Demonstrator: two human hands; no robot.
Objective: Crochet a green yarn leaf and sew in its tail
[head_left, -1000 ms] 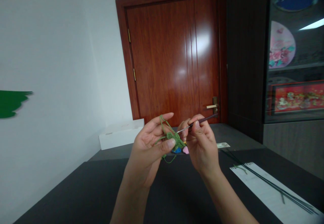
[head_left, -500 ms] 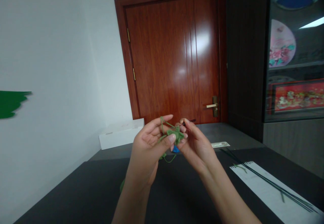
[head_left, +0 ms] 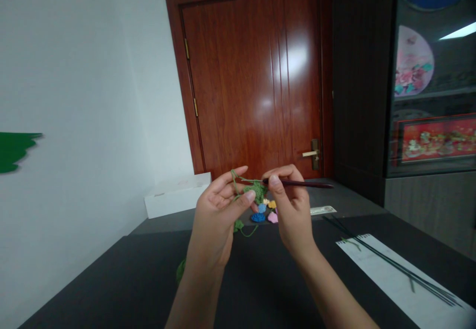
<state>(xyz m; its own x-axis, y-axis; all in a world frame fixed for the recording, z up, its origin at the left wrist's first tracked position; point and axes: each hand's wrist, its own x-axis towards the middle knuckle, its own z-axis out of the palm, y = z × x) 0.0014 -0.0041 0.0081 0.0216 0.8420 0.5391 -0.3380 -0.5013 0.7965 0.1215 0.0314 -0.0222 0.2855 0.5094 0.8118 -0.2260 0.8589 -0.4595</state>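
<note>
My left hand pinches a small green crochet piece between thumb and fingers. A strand of green yarn loops over its raised index finger. In my right hand is a crochet hook with a dark handle, held level and pointing left. The hook's tip meets the top of the green piece, where the yarn runs; the exact stitch is too small to make out. Behind my left wrist, a ball of green yarn is mostly hidden. More green crochet lies below the left hand with a loose strand.
Small crochet pieces in blue, pink and yellow lie beyond the hands on the dark table. A white box stands at the back left. At right, dark green stems cross a white sheet, near a ruler-like strip.
My right hand has turned, so the hook now lies level with its handle pointing right. It has moved slightly away from the left hand, uncovering the coloured pieces behind.
</note>
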